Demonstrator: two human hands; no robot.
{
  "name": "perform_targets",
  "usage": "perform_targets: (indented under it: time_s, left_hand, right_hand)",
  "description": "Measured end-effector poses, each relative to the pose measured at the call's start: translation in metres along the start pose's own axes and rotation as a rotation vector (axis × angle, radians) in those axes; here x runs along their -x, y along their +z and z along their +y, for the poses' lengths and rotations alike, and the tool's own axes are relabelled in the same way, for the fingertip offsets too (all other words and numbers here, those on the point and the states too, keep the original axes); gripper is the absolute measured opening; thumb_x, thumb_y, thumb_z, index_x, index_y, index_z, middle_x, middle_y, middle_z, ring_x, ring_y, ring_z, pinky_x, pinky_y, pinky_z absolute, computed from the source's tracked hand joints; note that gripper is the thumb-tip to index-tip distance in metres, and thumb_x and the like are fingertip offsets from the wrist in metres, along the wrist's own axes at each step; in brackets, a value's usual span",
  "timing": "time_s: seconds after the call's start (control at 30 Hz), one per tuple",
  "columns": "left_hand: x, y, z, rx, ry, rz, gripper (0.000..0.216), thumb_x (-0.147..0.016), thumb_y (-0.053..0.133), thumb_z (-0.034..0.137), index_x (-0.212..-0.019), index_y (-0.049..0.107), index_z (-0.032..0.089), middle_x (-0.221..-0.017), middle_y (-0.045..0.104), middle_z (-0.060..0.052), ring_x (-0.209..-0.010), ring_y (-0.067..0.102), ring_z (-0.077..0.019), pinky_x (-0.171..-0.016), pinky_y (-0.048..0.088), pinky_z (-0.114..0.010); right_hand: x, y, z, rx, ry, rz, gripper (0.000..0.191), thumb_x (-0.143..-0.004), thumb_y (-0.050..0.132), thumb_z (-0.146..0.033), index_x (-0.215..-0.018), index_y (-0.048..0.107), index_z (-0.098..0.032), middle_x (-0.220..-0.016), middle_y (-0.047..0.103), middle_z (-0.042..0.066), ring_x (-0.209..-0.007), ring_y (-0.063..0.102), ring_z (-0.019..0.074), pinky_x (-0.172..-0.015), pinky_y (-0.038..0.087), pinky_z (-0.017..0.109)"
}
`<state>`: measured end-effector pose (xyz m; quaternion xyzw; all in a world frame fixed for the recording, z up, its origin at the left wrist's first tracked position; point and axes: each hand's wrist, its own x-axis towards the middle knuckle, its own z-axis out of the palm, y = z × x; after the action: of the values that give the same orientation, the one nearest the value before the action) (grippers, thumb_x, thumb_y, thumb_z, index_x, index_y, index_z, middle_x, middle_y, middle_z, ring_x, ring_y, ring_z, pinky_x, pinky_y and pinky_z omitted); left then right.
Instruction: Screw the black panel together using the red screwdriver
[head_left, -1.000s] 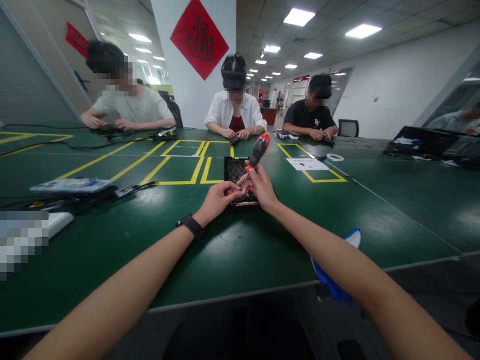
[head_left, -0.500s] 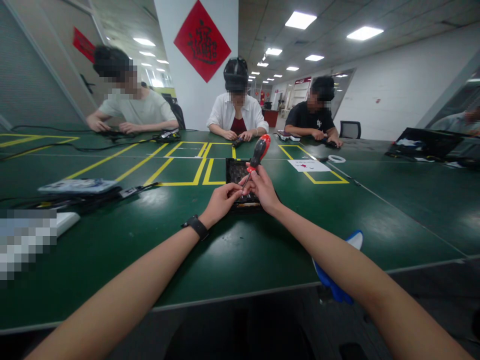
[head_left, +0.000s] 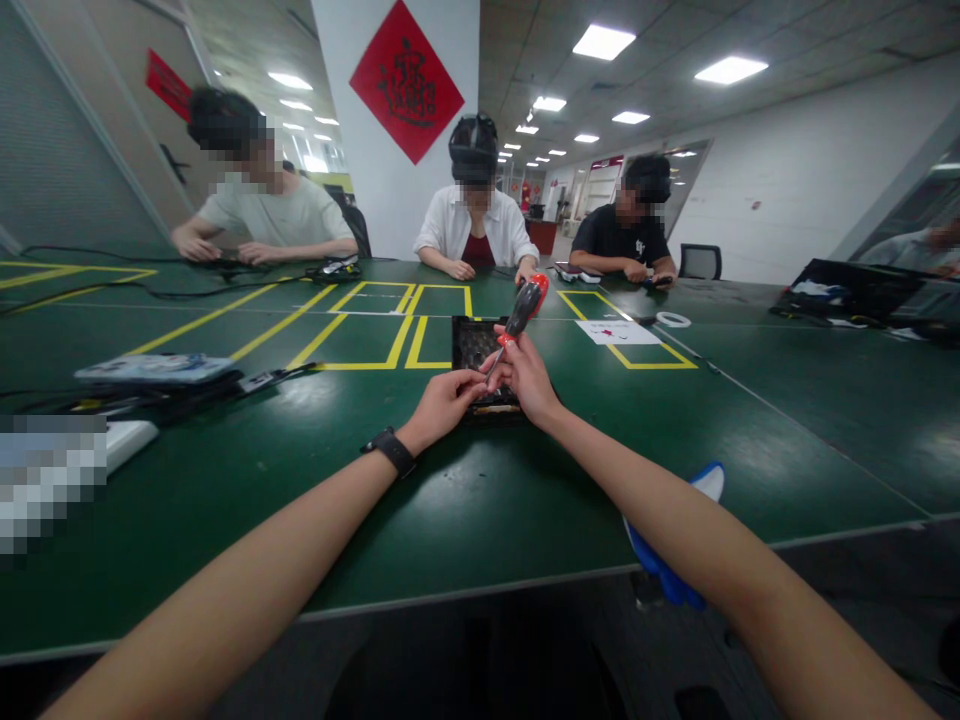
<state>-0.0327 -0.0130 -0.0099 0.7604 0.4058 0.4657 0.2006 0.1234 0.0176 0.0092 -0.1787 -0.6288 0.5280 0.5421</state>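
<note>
Red-and-black bulbous-handled screwdriver (head_left: 527, 305) tipped slightly rightward; grasped by right hand (head_left: 532, 385); left hand (head_left: 444, 403) pinched, contents indiscernible; black rectangular case (head_left: 474, 345) opened mid-frame, work judged unfinished.

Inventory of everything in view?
table: 1, green, centre
case: 1, black, on table
screwdriver: 1, red-black, over case
paper: 1, white, right
ring: 1, white, beside paper
glove: 1, blue-white, table edge
cables: several, black, left
flat thing: 1, pale blue, left
lines: several, yellow, table
gear: several, dark, right
people: 4+, mixed tops, far side
chairs: 2+, black, far side
signs: several, red, background
lights: several, white, ceiling
watch: 1, black, left wrist
left hand: 1, at screwdriver tip
right hand: 1, on screwdriver
</note>
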Motion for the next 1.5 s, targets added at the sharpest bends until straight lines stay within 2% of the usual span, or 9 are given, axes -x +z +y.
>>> perform_targets:
  time_s: [0.23, 0.5, 0.77, 1.03, 1.13, 1.3, 1.5]
  left_hand:
    - [0.0006, 0.0032, 0.0024, 0.023, -0.042, 0.045, 0.026, -0.075, 0.062, 0.041, -0.079, 0.061, 0.015, -0.069, 0.061, 0.0, -0.059, 0.051, -0.0109, -0.058, 0.041, -0.023]
    - [0.0005, -0.001, -0.0004, -0.035, 0.021, -0.024, 0.024, -0.084, 0.049, 0.035, -0.087, 0.065, 0.016, -0.081, 0.066, -0.003, -0.075, 0.058, -0.0149, -0.073, 0.043, -0.027]
    - [0.0021, 0.004, 0.0014, 0.082, -0.045, 0.022, 0.028, -0.072, 0.065, 0.04, -0.085, 0.062, 0.015, -0.076, 0.065, -0.002, -0.065, 0.056, -0.0124, -0.063, 0.045, -0.025]
    - [0.0019, 0.0, 0.0042, 0.023, -0.015, 0.003, 0.023, -0.082, 0.054, 0.033, -0.091, 0.066, 0.016, -0.084, 0.069, -0.004, -0.077, 0.061, -0.0159, -0.071, 0.046, -0.027]
    - [0.0018, 0.0018, 0.0054, 0.011, -0.029, 0.025, 0.024, -0.08, 0.057, 0.037, -0.09, 0.065, 0.016, -0.08, 0.066, -0.003, -0.069, 0.058, -0.0136, -0.066, 0.044, -0.025]
    - [0.001, 0.0024, 0.006, -0.028, -0.033, 0.061, 0.026, -0.076, 0.061, 0.041, -0.077, 0.06, 0.015, -0.065, 0.057, 0.001, -0.056, 0.047, -0.0101, -0.055, 0.037, -0.022]
    - [0.0007, -0.0014, 0.0017, -0.078, 0.018, -0.005, 0.022, -0.082, 0.052, 0.035, -0.083, 0.063, 0.016, -0.073, 0.063, -0.001, -0.066, 0.053, -0.0132, -0.064, 0.04, -0.025]
  right_hand:
    - [0.002, 0.0039, -0.0035, 0.042, -0.039, 0.009, 0.039, -0.088, 0.043, -0.045, -0.12, 0.04, -0.024, -0.07, 0.061, -0.004, -0.045, 0.054, 0.0054, -0.046, 0.043, 0.018]
    - [-0.0008, -0.0008, 0.0004, 0.015, -0.008, -0.007, 0.041, -0.089, 0.04, -0.046, -0.124, 0.039, -0.024, -0.071, 0.061, -0.003, -0.044, 0.055, 0.0065, -0.045, 0.043, 0.019]
    - [0.0009, 0.0021, -0.0017, 0.009, -0.042, 0.016, 0.04, -0.088, 0.043, -0.046, -0.121, 0.04, -0.024, -0.069, 0.059, -0.004, -0.044, 0.052, 0.0049, -0.045, 0.043, 0.017]
    - [0.0002, 0.0, 0.0003, 0.021, -0.025, 0.027, 0.04, -0.089, 0.038, -0.046, -0.124, 0.036, -0.025, -0.074, 0.061, -0.004, -0.045, 0.054, 0.0052, -0.047, 0.045, 0.018]
    - [0.0009, 0.0018, -0.0011, 0.006, -0.033, 0.02, 0.039, -0.089, 0.041, -0.044, -0.122, 0.037, -0.025, -0.072, 0.06, -0.004, -0.046, 0.055, 0.0056, -0.047, 0.045, 0.018]
    - [0.0024, 0.0053, -0.0052, 0.005, -0.046, 0.016, 0.037, -0.088, 0.045, -0.043, -0.119, 0.039, -0.024, -0.069, 0.06, -0.005, -0.045, 0.054, 0.0059, -0.046, 0.044, 0.018]
    - [0.0018, 0.0043, -0.0049, 0.023, -0.012, 0.002, 0.039, -0.089, 0.042, -0.044, -0.122, 0.038, -0.024, -0.07, 0.061, -0.004, -0.045, 0.054, 0.0058, -0.046, 0.044, 0.018]
